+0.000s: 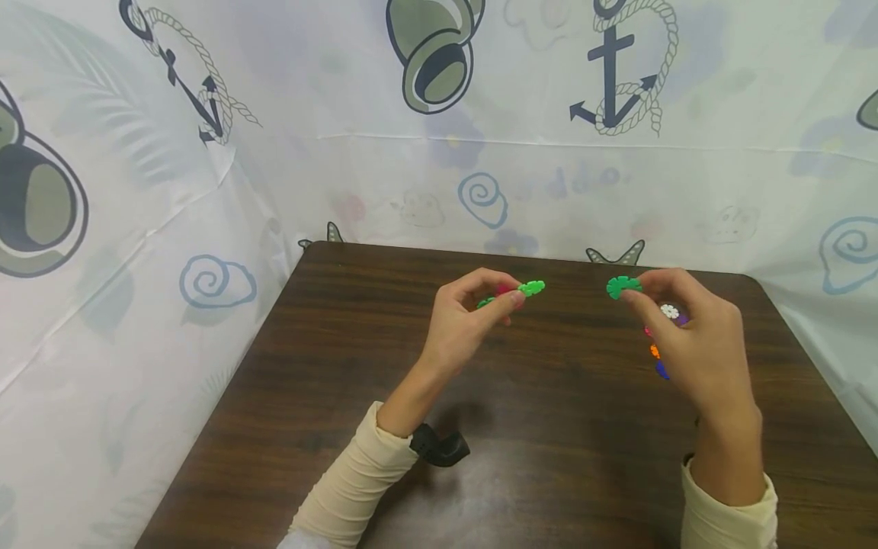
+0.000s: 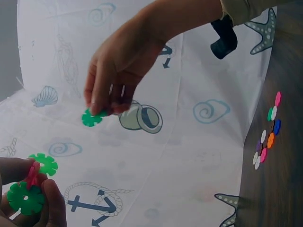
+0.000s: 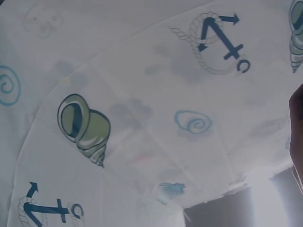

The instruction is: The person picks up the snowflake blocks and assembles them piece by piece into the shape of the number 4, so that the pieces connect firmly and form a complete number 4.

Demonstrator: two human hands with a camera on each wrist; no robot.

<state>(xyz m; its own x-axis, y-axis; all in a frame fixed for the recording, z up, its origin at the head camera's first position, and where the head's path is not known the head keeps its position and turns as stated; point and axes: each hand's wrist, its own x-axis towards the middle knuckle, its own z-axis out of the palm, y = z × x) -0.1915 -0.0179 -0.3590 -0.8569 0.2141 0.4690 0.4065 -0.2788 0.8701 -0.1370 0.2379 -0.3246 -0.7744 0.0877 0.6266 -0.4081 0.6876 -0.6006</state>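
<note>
Between thumb and fingers, my left hand [image 1: 461, 316] holds several joined notched plastic discs. These are a light green disc [image 2: 46, 164], a pink disc [image 2: 32, 175] set crosswise in the middle, and a darker green disc [image 2: 25, 198]. Off to the right, my right hand [image 1: 706, 343] pinches a green notched disc [image 1: 620, 287] by its edge. Both hands are raised over the brown table [image 1: 549, 427], with a gap between the pieces they hold. Only a dark sliver of the right hand [image 3: 297, 127] shows in the right wrist view.
Several loose discs in white, pink, orange and blue lie on the table's right side, such as an orange disc [image 2: 271, 140], partly behind the right hand in the head view. A printed curtain [image 1: 384, 175] hangs behind the table. A black strap mount [image 1: 440, 447] sits at the left wrist.
</note>
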